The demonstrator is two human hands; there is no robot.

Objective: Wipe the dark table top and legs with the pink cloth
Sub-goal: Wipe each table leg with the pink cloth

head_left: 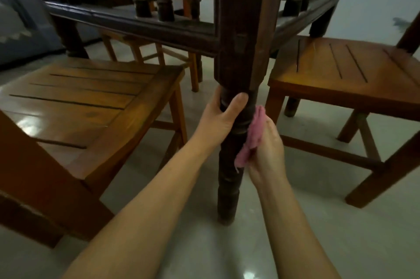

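Your left hand (221,117) wraps the table leg (234,133) just under the square block, prob. to brace yourself. Right hand (264,144) pins the pink cloth (252,135) flat vs the leg's right side, mid-height, for rubbing.

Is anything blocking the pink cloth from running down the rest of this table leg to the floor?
Nothing visible. The right hand presses the pink cloth against the table leg; the leg below is bare. The left hand grips higher up, and both chairs stand clear.
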